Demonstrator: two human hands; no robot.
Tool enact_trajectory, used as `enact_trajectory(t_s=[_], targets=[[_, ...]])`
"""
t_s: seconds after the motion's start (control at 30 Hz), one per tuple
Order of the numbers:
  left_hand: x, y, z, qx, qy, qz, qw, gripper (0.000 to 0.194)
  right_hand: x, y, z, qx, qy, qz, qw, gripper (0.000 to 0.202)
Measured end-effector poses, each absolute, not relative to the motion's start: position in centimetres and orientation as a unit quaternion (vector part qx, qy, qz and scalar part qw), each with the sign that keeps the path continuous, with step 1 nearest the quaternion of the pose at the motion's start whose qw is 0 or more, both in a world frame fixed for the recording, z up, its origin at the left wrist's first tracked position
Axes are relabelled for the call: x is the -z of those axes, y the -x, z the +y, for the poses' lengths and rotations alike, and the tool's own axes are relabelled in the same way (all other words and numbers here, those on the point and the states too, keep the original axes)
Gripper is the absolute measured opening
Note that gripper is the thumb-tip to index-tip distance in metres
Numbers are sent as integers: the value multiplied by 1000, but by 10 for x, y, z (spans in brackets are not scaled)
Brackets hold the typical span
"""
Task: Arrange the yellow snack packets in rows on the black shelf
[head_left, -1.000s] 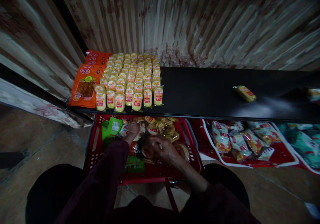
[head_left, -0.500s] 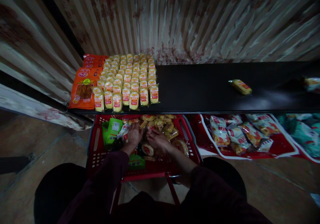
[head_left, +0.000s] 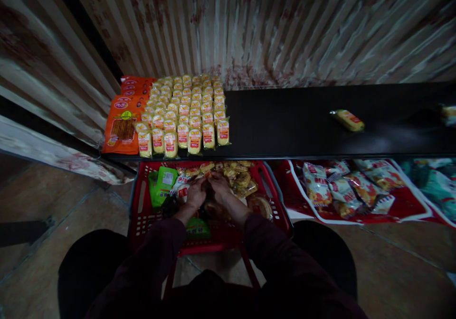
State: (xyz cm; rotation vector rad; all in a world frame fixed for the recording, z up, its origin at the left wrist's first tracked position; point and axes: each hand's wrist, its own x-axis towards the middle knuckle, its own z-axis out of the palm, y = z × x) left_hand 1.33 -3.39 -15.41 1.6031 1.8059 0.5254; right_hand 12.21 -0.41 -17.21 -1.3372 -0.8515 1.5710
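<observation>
Both my hands are down inside a red shopping basket under the shelf edge. My left hand is closed, fingers curled in over the wrapped snacks beside a white and red packet. Close beside it, my right hand is also closed, its fingertips turned toward the left ones. What lies between the fingers is hidden and dim. Yellow wrapped pastries are heaped to the right of my right hand. A round wrapped pastry lies nearer me. Green packets are at the basket's left.
On the black shelf stand rows of small yellow wrapped cakes beside orange packets. One wrapped cake lies apart on the right. Another red basket holds white snack bags. A pleated curtain hangs behind.
My hands have drawn together and moved slightly farther into the basket. The right hand's fingers were apart and are now curled in. The whole view has shifted a little.
</observation>
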Motion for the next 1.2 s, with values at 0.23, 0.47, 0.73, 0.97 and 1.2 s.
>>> enact_trajectory(t_s=[0.23, 0.47, 0.73, 0.97, 1.2], targets=[[138, -14, -34, -323, -526, 667, 417, 24, 146, -134, -10, -639, 590, -231, 436, 33], [105, -13, -47, -412, -357, 607, 578, 22, 110, -160, -30, -662, 570, -244, 422, 26], [72, -10, -74, -396, -303, 585, 640, 49, 77, -159, -65, -716, 507, -239, 416, 51], [72, -13, -69, -380, -374, 579, 616, 56, 72, -154, -59, -716, 485, -275, 420, 58], [77, -14, -68, -385, -385, 569, 616, 58, 80, -160, -51, -685, 506, -319, 417, 53]])
